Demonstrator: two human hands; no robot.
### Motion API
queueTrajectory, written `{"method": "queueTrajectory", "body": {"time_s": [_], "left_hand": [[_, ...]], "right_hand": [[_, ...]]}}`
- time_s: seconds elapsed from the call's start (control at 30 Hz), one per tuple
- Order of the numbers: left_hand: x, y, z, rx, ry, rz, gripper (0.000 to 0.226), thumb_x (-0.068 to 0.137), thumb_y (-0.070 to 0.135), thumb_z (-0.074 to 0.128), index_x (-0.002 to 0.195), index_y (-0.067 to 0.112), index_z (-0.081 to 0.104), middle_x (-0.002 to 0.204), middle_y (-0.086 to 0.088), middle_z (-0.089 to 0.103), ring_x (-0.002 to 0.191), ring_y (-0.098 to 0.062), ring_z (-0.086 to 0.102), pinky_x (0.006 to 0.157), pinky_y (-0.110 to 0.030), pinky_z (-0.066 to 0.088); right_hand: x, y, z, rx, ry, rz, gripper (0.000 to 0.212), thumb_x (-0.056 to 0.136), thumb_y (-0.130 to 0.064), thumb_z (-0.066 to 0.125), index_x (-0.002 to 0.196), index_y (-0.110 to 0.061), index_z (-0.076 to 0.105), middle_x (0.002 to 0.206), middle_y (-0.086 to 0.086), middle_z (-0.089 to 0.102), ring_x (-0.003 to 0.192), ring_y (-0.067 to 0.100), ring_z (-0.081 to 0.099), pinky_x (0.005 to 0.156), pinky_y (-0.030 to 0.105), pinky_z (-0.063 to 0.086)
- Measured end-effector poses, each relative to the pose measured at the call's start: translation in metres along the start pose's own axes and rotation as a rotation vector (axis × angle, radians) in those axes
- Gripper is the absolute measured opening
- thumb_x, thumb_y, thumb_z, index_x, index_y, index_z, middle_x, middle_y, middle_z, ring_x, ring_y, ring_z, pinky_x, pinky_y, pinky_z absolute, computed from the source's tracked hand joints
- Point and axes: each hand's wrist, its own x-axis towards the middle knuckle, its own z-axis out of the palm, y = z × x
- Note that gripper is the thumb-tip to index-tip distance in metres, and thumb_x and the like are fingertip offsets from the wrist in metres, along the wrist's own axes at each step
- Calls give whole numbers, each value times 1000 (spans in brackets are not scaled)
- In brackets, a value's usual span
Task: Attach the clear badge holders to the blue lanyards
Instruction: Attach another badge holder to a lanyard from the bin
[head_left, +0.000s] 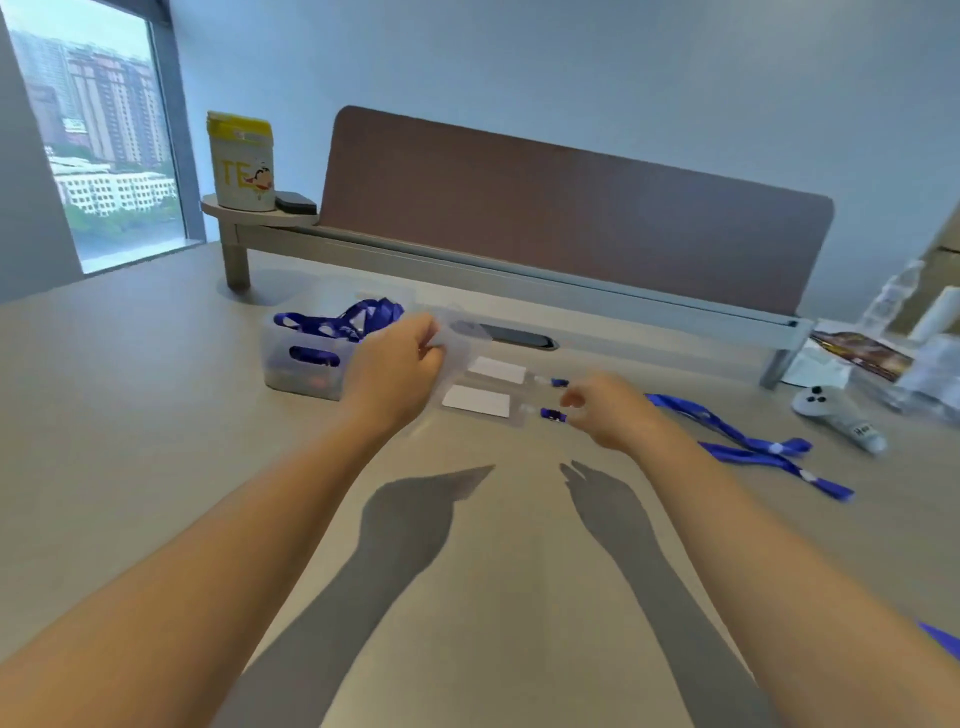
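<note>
Two clear badge holders with white cards lie on the table, one (497, 370) behind the other (477, 401), each clipped to a blue lanyard end. The blue lanyards (748, 444) trail off to the right. My left hand (397, 371) pinches another clear badge holder (462, 332) by its edge, lifted above the table. My right hand (610, 410) hovers at the near holder's lanyard clip (551, 414), fingers loosely curled; whether it touches the clip is unclear. A clear plastic bin (291, 364) left of my left hand holds more blue lanyards (363, 317).
A brown desk divider (571, 218) on a grey rail runs along the back. A yellow-lidded canister (241, 161) stands on a small shelf at back left. At the right lie a white controller (831, 413), plastic bottles (893, 296) and wrappers.
</note>
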Motion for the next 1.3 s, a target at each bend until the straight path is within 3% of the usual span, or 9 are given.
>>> {"method": "queueTrajectory", "body": {"time_s": [0.13,0.27,0.4,0.63,0.73,0.87,1.03,1.2,1.3], "left_hand": [[-29,25,37,44,-106,112,22,94,17,43,95,2,59,80,-6,54,75,-21,52,70,-29,44],[-41,38,57,104,-173,131,22,95,18,43,99,4,59,93,-13,65,78,-22,54,74,-32,48],[-39,43,69,154,-183,145,23,94,18,43,101,4,59,96,-13,66,81,-21,52,81,-33,46],[-39,40,85,164,-220,90,18,92,15,45,89,5,59,77,-3,53,75,-25,54,72,-37,47],[-37,40,87,156,-230,78,19,92,15,45,89,4,59,77,-4,54,74,-23,52,72,-37,48],[-34,40,86,150,-241,79,15,93,17,44,86,11,56,74,-1,50,70,-18,48,57,-21,36],[-33,37,81,82,-231,34,23,95,19,42,98,5,60,80,-3,54,76,-19,51,66,-26,40],[-29,37,74,-17,-193,-47,27,96,19,39,108,2,56,89,-4,53,80,-17,49,62,-17,39],[-28,42,69,-85,-174,-85,30,96,15,39,124,9,48,111,-10,58,94,-20,53,82,-28,48]], "right_hand": [[-32,61,25,12,-22,187,26,90,-12,48,110,-5,63,115,14,65,108,30,59,88,38,48],[-45,101,48,39,-25,348,19,86,-18,52,70,-12,46,76,3,49,85,27,50,60,26,39],[-47,116,64,74,28,463,18,91,-26,49,91,-8,52,97,12,53,89,26,51,75,33,42],[-37,118,71,117,73,412,17,87,-4,47,73,-4,57,66,6,43,62,21,44,46,24,28],[-34,112,64,132,-20,409,34,86,-15,53,54,-10,42,59,3,37,51,13,35,44,23,25],[-27,104,67,161,52,340,36,83,-33,61,63,-10,43,74,5,45,65,18,43,48,23,27],[-19,95,78,149,74,293,28,88,-27,56,93,-1,66,83,11,59,73,20,54,63,28,41],[-22,87,68,128,55,300,33,92,-16,44,59,-9,42,62,3,40,55,15,40,50,23,31],[-21,84,60,348,113,313,35,92,-13,40,58,-8,41,65,8,46,62,22,51,52,26,31]]}}
